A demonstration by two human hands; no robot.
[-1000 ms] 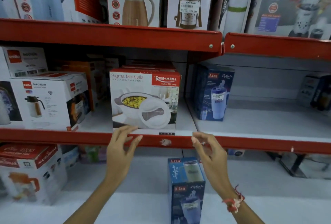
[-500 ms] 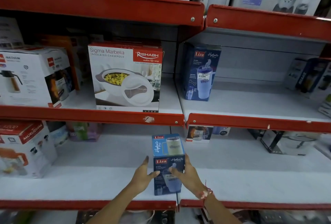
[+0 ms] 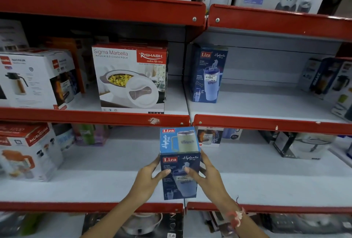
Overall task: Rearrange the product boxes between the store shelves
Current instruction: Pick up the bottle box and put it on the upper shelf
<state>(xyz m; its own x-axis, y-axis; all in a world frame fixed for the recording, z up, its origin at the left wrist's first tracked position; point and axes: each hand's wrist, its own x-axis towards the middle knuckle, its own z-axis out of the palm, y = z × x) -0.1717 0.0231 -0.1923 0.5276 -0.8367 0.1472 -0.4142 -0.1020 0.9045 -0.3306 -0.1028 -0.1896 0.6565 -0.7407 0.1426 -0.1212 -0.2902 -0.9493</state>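
Liza box: lower shelf, in hand

Head view: Liza box, upright on lower shelf; left hand and right hand, a second ago up at the casserole box, now clamped on its sides. Likely next move: upward. Liza boxes: two, second above. Casserole boxes: one.

At frame centre, a Liza box stands on the lower shelf, below the casserole box; another Liza box stands right of that.
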